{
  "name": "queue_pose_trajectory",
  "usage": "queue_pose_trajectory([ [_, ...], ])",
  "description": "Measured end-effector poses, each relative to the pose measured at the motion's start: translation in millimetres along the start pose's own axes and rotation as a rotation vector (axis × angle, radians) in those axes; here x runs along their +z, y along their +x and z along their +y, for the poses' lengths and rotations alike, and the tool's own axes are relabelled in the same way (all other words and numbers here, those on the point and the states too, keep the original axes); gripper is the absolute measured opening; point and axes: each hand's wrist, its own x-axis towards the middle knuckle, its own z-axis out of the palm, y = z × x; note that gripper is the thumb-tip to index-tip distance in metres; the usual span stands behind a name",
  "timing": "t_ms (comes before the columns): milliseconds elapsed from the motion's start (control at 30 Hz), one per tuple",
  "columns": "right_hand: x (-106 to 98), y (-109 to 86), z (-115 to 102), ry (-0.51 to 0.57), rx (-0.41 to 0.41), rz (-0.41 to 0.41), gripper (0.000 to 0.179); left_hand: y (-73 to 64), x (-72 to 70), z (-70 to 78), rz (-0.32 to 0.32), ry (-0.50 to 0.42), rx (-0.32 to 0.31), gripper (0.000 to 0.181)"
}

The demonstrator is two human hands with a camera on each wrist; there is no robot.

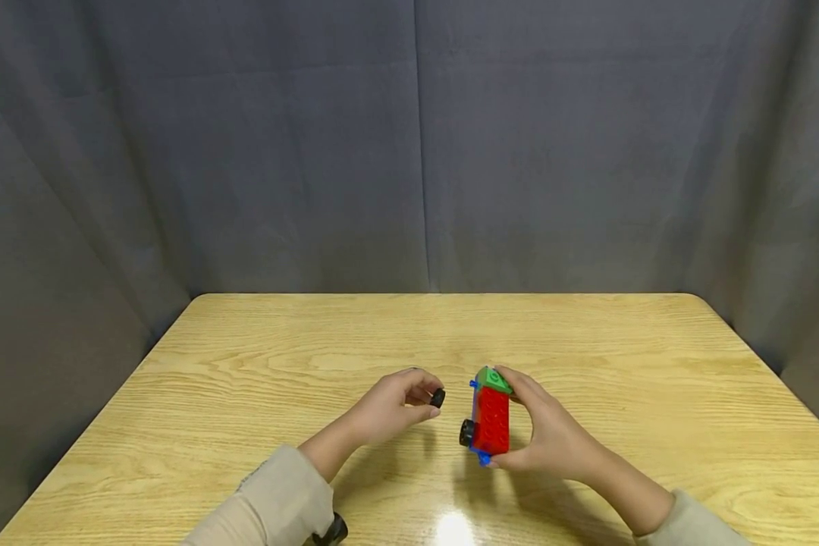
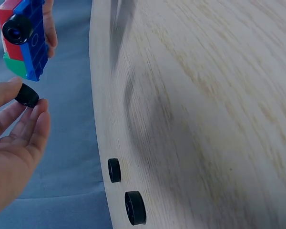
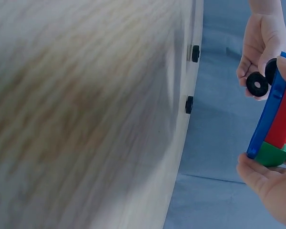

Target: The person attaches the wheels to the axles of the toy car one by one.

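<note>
Two bare hands meet just above the pale wooden table point(image 1: 587, 356), in front of a grey-blue curtain. The right hand point(image 1: 553, 432) has fingers and thumb curled round a small toy car of red, green and blue plastic bricks point(image 1: 491, 417), tipped on its side so that the blue base plate faces the other hand; one black wheel already sits on that base point(image 1: 466, 433). The left hand point(image 1: 392, 409) pinches a loose black rubber wheel point(image 1: 438, 397) between thumb and fingertips, just beside the car and not yet touching it.

From the left wrist view the car's blue underside point(image 2: 33, 43) shows plainly, and two more black wheels point(image 2: 134, 207) stand on the table near its edge, well apart from the hands.

To seat the pinched wheel well, I would say the car wants holding still and square, with the wheel's hole lined straight with its peg before any push. A crooked push could jam it or make it slip from the fingertips. A firm grip across the brick body, clear of the axle side, should leave room.
</note>
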Motion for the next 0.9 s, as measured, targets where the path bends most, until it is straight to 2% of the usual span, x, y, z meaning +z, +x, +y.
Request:
queue_pose_trajectory([
  [367,3.2,1.0,-3.2,0.005,-0.026,0.002,0.102,3.7,3.3,-1.0,0.026,-0.042,0.015,0.026],
  [633,4.7,0.8,-5.1,0.010,-0.038,-0.003,0.101,-6.2,-1.8,34.0,0.046,-0.059,-0.002,0.024],
  [900,4.5,1.2,-9.5,0.014,-0.067,-0.023,0.098,-4.9,-1.6,38.1,0.043,-0.072,-0.001,0.024],
])
